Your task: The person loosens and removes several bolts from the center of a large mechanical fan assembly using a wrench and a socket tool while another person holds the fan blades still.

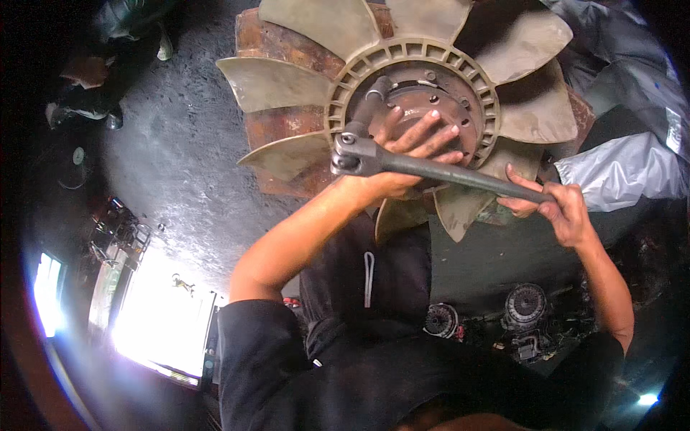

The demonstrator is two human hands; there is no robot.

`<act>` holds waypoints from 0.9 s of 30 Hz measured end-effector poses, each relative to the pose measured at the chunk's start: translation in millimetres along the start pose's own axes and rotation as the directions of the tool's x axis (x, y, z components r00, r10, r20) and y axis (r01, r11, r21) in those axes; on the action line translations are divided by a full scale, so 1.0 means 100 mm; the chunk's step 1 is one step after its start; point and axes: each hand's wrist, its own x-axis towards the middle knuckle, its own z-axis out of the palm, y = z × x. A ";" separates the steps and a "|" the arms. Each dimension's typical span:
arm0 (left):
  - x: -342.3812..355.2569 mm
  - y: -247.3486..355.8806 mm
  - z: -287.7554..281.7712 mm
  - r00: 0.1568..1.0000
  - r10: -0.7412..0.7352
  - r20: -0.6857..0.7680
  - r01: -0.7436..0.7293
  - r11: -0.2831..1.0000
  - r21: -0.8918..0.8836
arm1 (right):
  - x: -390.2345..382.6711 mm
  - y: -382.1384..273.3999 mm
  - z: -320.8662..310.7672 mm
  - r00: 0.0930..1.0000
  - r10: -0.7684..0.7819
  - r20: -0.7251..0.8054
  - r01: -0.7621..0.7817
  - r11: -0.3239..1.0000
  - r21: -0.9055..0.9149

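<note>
A large beige fan [277, 82] with several broad blades lies flat, its slotted ring around a dark metal hub [460, 108] with bolt holes. My left hand [424, 144] rests on the hub, fingers spread, its forearm passing under the tool. My right hand [557, 208] is closed round the handle end of a long dark breaker bar [460, 174]. The bar's hinged head [353, 154] sits above the left wrist and joins an extension with a socket [379, 87] at the hub's upper left. Whether the socket sits on a bolt, I cannot tell.
Rusty brown slabs [277, 43] lie beneath the fan. Silvery plastic sheeting [622, 172] is at the right. Round machine parts [525, 305] stand on the dark floor [180, 144] at the lower right. A bright opening [162, 316] shows at the lower left.
</note>
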 end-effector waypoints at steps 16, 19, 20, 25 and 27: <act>0.05 0.09 0.04 0.991 -0.091 -0.094 0.095 0.995 0.037 | -0.36 0.11 0.67 0.989 0.105 -0.106 -0.101 0.994 0.048; 0.05 0.11 0.03 0.994 -0.088 -0.060 0.091 0.994 0.056 | -0.35 0.18 0.69 0.984 0.125 -0.128 -0.118 0.991 0.061; 0.05 0.13 0.01 0.993 -0.117 -0.027 0.117 0.993 0.012 | -0.31 0.19 0.61 0.991 0.063 -0.121 -0.057 0.997 0.049; 0.09 0.14 -0.04 0.996 -0.090 -0.009 0.091 0.994 0.062 | -0.06 0.60 0.46 0.897 -0.259 -0.358 0.257 0.965 -0.055; 0.13 0.13 -0.04 0.995 -0.090 -0.043 0.091 0.996 0.021 | -0.12 0.70 0.42 0.955 -0.026 -0.295 0.054 0.995 0.086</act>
